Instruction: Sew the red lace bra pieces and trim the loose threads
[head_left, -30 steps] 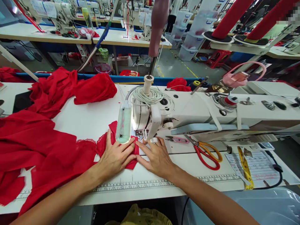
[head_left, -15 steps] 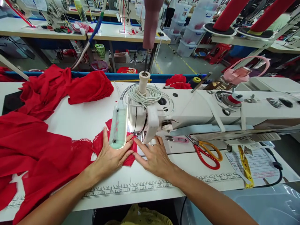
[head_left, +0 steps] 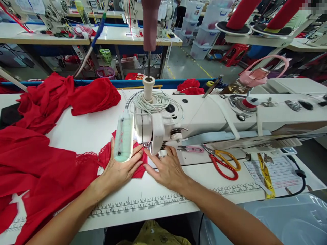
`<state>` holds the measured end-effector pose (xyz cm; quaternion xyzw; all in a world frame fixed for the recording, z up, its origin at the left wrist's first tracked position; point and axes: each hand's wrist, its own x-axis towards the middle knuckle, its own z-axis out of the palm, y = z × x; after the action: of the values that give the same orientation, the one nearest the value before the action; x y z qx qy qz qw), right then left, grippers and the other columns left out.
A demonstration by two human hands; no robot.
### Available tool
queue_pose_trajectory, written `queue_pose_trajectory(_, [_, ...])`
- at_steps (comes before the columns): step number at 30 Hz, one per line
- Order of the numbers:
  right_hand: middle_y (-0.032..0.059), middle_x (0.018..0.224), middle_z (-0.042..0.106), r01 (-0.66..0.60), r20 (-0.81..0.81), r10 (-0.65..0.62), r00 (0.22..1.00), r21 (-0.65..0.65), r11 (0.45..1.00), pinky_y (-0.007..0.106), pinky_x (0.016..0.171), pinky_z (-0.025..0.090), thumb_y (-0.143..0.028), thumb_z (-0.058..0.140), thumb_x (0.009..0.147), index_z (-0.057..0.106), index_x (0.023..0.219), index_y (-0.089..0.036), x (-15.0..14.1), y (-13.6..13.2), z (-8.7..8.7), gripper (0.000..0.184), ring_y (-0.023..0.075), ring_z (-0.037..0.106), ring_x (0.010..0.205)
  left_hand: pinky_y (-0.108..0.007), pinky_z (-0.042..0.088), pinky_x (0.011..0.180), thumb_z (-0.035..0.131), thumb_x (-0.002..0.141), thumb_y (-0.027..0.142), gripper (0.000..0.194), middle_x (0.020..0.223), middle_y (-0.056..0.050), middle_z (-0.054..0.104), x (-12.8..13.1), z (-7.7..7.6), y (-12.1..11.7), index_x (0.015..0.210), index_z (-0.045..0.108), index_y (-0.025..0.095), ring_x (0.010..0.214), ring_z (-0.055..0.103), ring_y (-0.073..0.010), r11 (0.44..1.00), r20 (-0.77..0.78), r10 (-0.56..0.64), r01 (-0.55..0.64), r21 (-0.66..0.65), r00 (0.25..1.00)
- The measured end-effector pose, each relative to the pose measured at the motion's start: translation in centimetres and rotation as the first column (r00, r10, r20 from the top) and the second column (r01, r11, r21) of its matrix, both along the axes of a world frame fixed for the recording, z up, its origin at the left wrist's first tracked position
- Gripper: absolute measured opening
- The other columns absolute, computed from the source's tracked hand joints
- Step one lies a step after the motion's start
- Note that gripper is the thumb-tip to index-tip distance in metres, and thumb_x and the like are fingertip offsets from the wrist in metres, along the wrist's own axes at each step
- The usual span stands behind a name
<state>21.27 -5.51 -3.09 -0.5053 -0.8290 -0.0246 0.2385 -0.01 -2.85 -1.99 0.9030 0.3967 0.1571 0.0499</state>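
My left hand [head_left: 119,173] lies with its fingers stretched out on red fabric [head_left: 139,171], pressing it against the bed of a sewing machine [head_left: 201,117]. A clear green-tinted plate [head_left: 123,137] on the machine head hides part of that hand. To the right of the presser foot [head_left: 146,145], my right hand [head_left: 170,172] rests with its fingers apart. Its thumb and forefinger reach to the fabric's right edge, while the other fingertips pass partly behind the machine head. A lace-trimmed stretch of the red fabric runs leftward into a larger red piece [head_left: 51,163].
Orange-and-red handled scissors [head_left: 224,163] and pink thread snips [head_left: 191,149] lie right of my right hand. Beyond them are a yellow tape measure [head_left: 266,175] and a written sheet [head_left: 283,173]. Bunched red cloth [head_left: 94,97] sits at the back left. A printed ruler [head_left: 138,205] runs along the front edge.
The whole view has shifted slightly left. Both hands and the red fabric keep nearly the same place against the presser foot.
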Motion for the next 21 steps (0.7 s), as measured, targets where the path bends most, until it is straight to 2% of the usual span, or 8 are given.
queue_pose_trajectory(3, [0.0083, 0.089, 0.063, 0.032, -0.078, -0.029, 0.997, 0.036, 0.999, 0.038, 0.083, 0.035, -0.034, 0.053, 0.096, 0.072, 0.104, -0.020, 0.7, 0.7, 0.2, 0.025, 0.0237, 0.052, 0.088, -0.071, 0.015, 0.116, 0.043, 0.101, 0.029, 0.032, 0.125, -0.008, 0.070, 0.0, 0.0, 0.3, 0.126, 0.063, 0.023, 0.111, 0.064, -0.0266, 1.000, 0.026, -0.019, 0.019, 0.006, 0.999])
queue_pose_trajectory(5, [0.0070, 0.085, 0.063, 0.092, -0.118, -0.087, 0.989, 0.041, 0.995, 0.035, 0.078, 0.035, -0.024, 0.045, 0.099, 0.070, 0.094, -0.019, 1.3, 1.3, 0.3, 0.026, 0.0214, 0.053, 0.083, -0.070, 0.015, 0.117, 0.042, 0.102, 0.029, 0.032, 0.124, -0.008, 0.070, -0.1, 0.0, 0.4, 0.126, 0.062, 0.023, 0.113, 0.064, -0.0264, 0.999, 0.029, -0.042, 0.042, 0.009, 0.999])
queue_pose_trajectory(7, [0.0056, 0.081, 0.061, 0.125, -0.125, -0.120, 0.985, 0.034, 0.992, 0.033, 0.075, 0.034, -0.017, 0.040, 0.099, 0.069, 0.096, -0.018, 1.8, 1.8, 0.5, 0.029, 0.0201, 0.054, 0.078, -0.070, 0.018, 0.116, 0.041, 0.102, 0.029, 0.033, 0.123, -0.010, 0.071, -0.1, 0.0, 0.5, 0.126, 0.063, 0.023, 0.113, 0.065, -0.0271, 0.998, 0.023, -0.055, 0.055, 0.011, 0.998])
queue_pose_trajectory(10, [0.0056, 0.081, 0.061, 0.114, -0.110, -0.111, 0.988, 0.028, 0.993, 0.032, 0.076, 0.034, -0.015, 0.039, 0.099, 0.068, 0.099, -0.018, 2.0, 2.0, 0.6, 0.029, 0.0199, 0.054, 0.077, -0.071, 0.021, 0.115, 0.042, 0.101, 0.027, 0.033, 0.125, -0.011, 0.070, 0.0, 0.2, 0.5, 0.126, 0.063, 0.022, 0.115, 0.064, -0.0278, 0.998, 0.020, -0.067, 0.067, 0.013, 0.998])
queue_pose_trajectory(13, [0.0061, 0.084, 0.062, 0.045, -0.100, -0.043, 0.994, 0.010, 0.999, 0.033, 0.078, 0.034, -0.016, 0.043, 0.099, 0.068, 0.095, -0.017, 1.8, 1.7, 0.6, 0.025, 0.0200, 0.053, 0.079, -0.066, 0.029, 0.113, 0.042, 0.102, 0.025, 0.032, 0.133, -0.009, 0.066, 0.0, 0.2, 0.4, 0.125, 0.063, 0.022, 0.119, 0.062, -0.0276, 0.997, 0.018, -0.082, 0.082, 0.011, 0.996])
queue_pose_trajectory(15, [0.0056, 0.084, 0.063, -0.073, -0.070, 0.071, 0.995, -0.012, 0.997, 0.034, 0.079, 0.033, -0.015, 0.045, 0.098, 0.069, 0.092, -0.018, 1.6, 1.3, 0.4, 0.025, 0.0198, 0.052, 0.081, -0.061, 0.035, 0.111, 0.041, 0.102, 0.025, 0.032, 0.136, -0.009, 0.064, -0.1, 0.1, 0.4, 0.125, 0.063, 0.021, 0.121, 0.061, -0.0278, 0.997, 0.010, -0.079, 0.079, 0.000, 0.997])
queue_pose_trajectory(17, [0.0050, 0.085, 0.064, -0.165, -0.017, 0.164, 0.986, -0.035, 0.986, 0.035, 0.080, 0.033, -0.013, 0.045, 0.097, 0.070, 0.097, -0.020, 1.4, 1.0, 0.2, 0.026, 0.0198, 0.050, 0.082, -0.059, 0.038, 0.109, 0.041, 0.102, 0.026, 0.034, 0.136, -0.010, 0.064, -0.2, -0.2, 0.4, 0.128, 0.061, 0.021, 0.121, 0.061, -0.0286, 0.998, 0.004, -0.066, 0.066, -0.017, 0.998])
queue_pose_trajectory(21, [0.0045, 0.088, 0.066, -0.172, 0.079, 0.172, 0.982, -0.010, 0.985, 0.037, 0.085, 0.031, -0.010, 0.048, 0.093, 0.069, 0.108, -0.021, 1.3, 0.7, 0.1, 0.028, 0.0207, 0.048, 0.083, -0.063, 0.035, 0.109, 0.045, 0.100, 0.027, 0.038, 0.133, -0.012, 0.065, -0.2, -0.4, 0.4, 0.136, 0.056, 0.021, 0.121, 0.060, -0.0314, 0.999, 0.028, -0.033, 0.032, 0.027, 0.999])
